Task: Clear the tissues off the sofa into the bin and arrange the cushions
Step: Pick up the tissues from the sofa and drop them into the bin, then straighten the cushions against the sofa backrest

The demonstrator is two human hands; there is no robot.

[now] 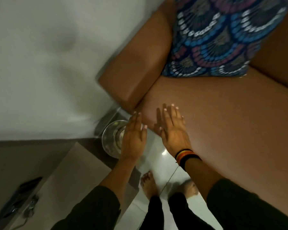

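Note:
The brown sofa [231, 117] fills the right side, and no tissue shows on its seat. A patterned blue and purple cushion [219, 39] leans in the corner between the armrest [136, 70] and the backrest. A round metal bin [111, 138] stands on the floor beside the armrest, with pale bits inside. My left hand [133, 136] hovers flat over the bin's right rim, fingers spread and empty. My right hand [171, 127], with a striped wristband, is flat and empty over the seat's front left corner.
A white wall [48, 63] rises on the left. A low beige ledge [56, 171] carries a dark device with a cable [22, 196] at the bottom left. My bare feet [148, 183] stand on glossy white floor tiles between the ledge and the sofa.

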